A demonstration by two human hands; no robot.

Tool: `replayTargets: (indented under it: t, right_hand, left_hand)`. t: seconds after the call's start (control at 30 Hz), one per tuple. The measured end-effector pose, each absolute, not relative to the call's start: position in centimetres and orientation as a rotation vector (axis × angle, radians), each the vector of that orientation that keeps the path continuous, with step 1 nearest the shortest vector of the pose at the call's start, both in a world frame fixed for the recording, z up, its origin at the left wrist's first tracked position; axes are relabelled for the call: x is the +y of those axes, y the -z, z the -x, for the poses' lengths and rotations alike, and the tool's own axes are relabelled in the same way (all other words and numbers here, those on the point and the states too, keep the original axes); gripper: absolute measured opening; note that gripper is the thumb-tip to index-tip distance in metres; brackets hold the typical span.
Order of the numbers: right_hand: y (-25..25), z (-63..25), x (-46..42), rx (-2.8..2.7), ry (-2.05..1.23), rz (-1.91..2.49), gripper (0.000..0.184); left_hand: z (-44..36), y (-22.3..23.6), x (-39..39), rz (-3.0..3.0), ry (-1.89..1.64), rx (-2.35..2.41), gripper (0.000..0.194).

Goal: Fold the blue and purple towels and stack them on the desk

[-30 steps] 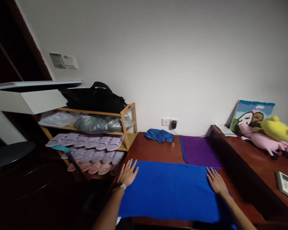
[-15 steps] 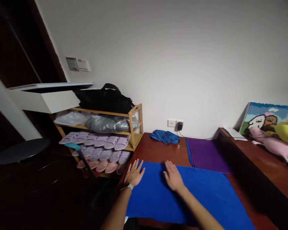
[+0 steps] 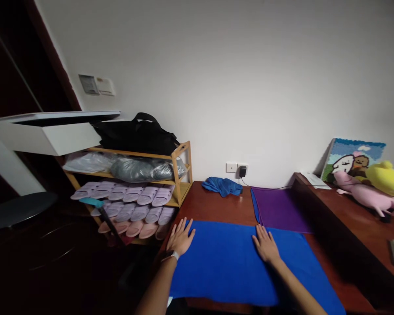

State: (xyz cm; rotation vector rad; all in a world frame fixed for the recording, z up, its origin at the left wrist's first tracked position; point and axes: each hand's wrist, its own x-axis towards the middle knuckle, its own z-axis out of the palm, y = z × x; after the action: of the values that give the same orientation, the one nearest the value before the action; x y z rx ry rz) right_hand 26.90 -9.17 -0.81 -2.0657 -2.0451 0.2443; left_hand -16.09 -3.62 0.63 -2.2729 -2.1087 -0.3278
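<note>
A blue cloth (image 3: 223, 262) lies spread over the front of the reddish-brown table (image 3: 213, 208). My left hand (image 3: 181, 237) rests flat on the cloth's far left corner, fingers apart, a watch on the wrist. Palm down, my right hand (image 3: 265, 245) lies on the cloth near its far edge, right of the middle, with its fingers stretched out. Just beyond that hand is a folded purple cloth (image 3: 284, 210), with a blue edge showing along its left side. A crumpled blue cloth (image 3: 222, 186) sits at the back by the wall.
A wooden rack (image 3: 183, 175) with several slippers and a black bag (image 3: 137, 135) stands on the left. To the right, a raised surface (image 3: 354, 214) holds a pink plush toy (image 3: 364, 192), a yellow plush toy (image 3: 387, 177) and a picture. A plug (image 3: 242, 170) with a cord sits in the wall.
My right hand has slid to the right along the far part of the blue cloth. My left hand stays at the left corner. The view has turned slightly right.
</note>
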Motion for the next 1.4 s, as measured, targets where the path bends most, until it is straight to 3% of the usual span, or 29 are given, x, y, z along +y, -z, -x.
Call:
replayTargets:
  t: [0.27,0.6,0.8,0.93,1.07,1.17,1.27,1.4]
  right_hand:
    - [2.0,-42.5,-11.9,-1.811,-0.215,2.397,0.081]
    - [1.3,-44.7,-12.5,-1.641,-0.21,2.368,0.072]
    - [-1.0,-40.2,-11.7,-1.536,-0.108,2.339,0.067]
    - [-2.6,-29.0,-9.9,-1.805,-0.074,2.054,0.064]
    - [-3.5,-15.6,-9.1,-2.211,-0.255,1.597,0.068]
    - [-3.4,-10.2,-8.7,-2.321,-0.382,1.54,0.068]
    - [-3.1,-10.5,-8.5,-2.303,-0.44,1.67,0.068]
    - [-2.0,-18.5,-9.4,-2.192,-0.376,1.888,0.071]
  left_hand:
    - [16.1,-0.7,-3.3,2.253,0.309,-2.113,0.062]
    - [16.0,-1.1,-3.4,2.236,0.256,-2.122,0.062]
    - [16.0,-0.9,-3.3,2.242,0.213,-2.086,0.062]
    - [16.0,-1.0,-3.3,2.24,0.191,-2.094,0.063]
    - [15.9,-1.3,-3.5,2.245,0.192,-2.1,0.062]
    - [15.9,-1.5,-3.6,2.251,0.189,-2.108,0.062]
    - [15.9,-1.5,-3.5,2.247,0.162,-2.107,0.061]
    - [15.8,-1.5,-3.5,2.235,0.177,-2.103,0.061]
